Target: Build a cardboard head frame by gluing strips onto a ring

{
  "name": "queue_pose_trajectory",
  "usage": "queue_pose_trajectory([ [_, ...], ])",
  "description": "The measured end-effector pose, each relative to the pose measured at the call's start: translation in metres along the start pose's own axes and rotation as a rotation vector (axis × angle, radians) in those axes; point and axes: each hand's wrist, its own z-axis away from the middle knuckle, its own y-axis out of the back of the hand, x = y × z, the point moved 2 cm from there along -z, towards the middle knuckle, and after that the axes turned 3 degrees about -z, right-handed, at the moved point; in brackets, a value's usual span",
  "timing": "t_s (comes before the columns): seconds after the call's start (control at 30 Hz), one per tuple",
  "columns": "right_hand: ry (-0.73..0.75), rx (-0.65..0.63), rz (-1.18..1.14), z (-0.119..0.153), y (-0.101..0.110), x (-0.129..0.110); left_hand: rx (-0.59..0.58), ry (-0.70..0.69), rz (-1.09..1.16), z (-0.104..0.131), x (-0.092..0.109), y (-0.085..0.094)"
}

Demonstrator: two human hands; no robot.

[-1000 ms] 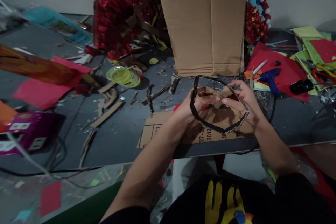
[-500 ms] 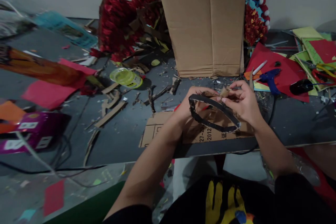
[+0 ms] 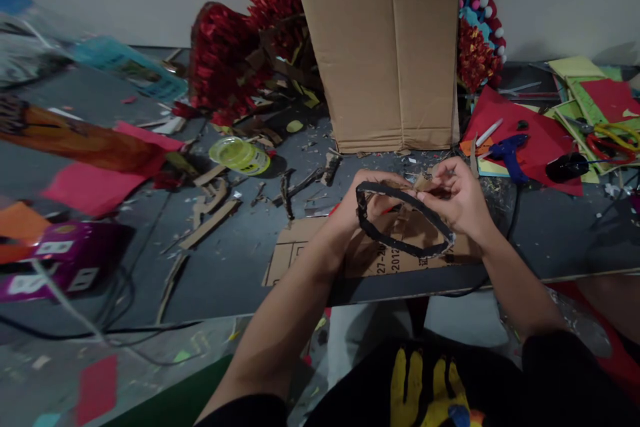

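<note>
My left hand (image 3: 361, 199) is closed around the far left side of a black, slightly bent cardboard loop (image 3: 383, 235). Its fingertips are partly hidden behind the loop. Across from it, my right hand (image 3: 459, 199) pinches a small torn piece of brown cardboard (image 3: 424, 183) at the loop's far edge, between thumb and fingers. Both hands hover over a flat cardboard sheet (image 3: 286, 255) with printed characters, which lies along the table's front edge. Something red shows beneath the left hand, mostly covered.
A tall cardboard box (image 3: 370, 53) stands behind the hands. On the right lie a blue glue gun (image 3: 511, 148) with its cable, scissors (image 3: 607, 140) and red paper (image 3: 535, 130). Leftward are a yellow jar (image 3: 241, 156), cardboard scraps (image 3: 210, 225) and a purple box (image 3: 75, 250).
The view has shifted slightly. The black loop has tilted a little in my hands, showing more of its opening. Both hands keep their grip, and the right fingers have moved slightly at the cardboard piece.
</note>
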Motion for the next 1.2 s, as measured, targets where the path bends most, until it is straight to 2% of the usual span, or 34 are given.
queue_pose_trajectory([
  [0.13, -0.01, 0.0, 0.021, 0.0, 0.0, 0.001, -0.041, 0.028, 0.013, 0.002, 0.003, -0.001],
  [0.63, 0.028, -0.007, 0.016, 0.0, 0.002, 0.004, -0.043, 0.002, -0.011, -0.002, -0.001, 0.0],
  [0.83, 0.006, 0.009, -0.02, 0.0, -0.001, 0.003, -0.024, 0.029, -0.006, 0.002, 0.003, 0.0],
  [1.0, -0.021, 0.029, -0.092, -0.001, -0.004, 0.002, 0.053, 0.058, 0.073, 0.002, 0.01, -0.001],
  [1.1, -0.054, 0.032, -0.152, -0.004, -0.002, 0.005, 0.136, 0.076, 0.219, -0.004, 0.003, -0.004],
  [1.2, -0.052, -0.058, -0.111, -0.005, -0.004, 0.009, 0.214, 0.11, 0.378, -0.01, -0.009, -0.007],
])
